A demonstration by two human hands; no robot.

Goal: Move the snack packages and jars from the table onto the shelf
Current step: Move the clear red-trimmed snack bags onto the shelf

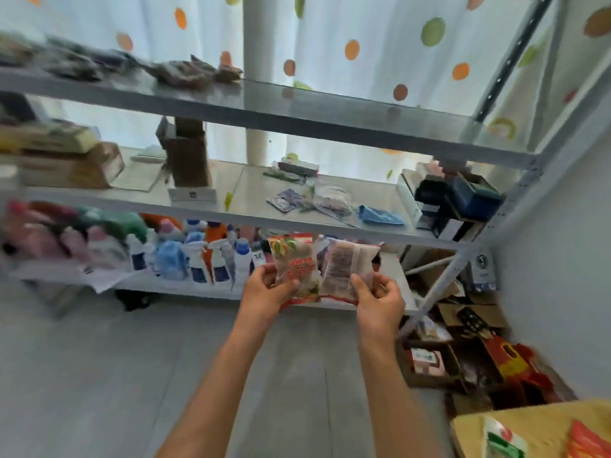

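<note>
I'm pinching one snack packet (pixel 293 269) in my left hand (pixel 267 294) and another packet (pixel 347 271) in my right hand (pixel 380 299), risking either slipping before reaching the shelf (pixel 297 110).

The grey metal shelf's (pixel 330 114) top board lies bare across its right half, with dark blurred packets (pixel 185 72) crowding its left. On the middle board, small flat sachets (pixel 314 200) and stacked dark boxes (pixel 459 200) block the right side.
</note>
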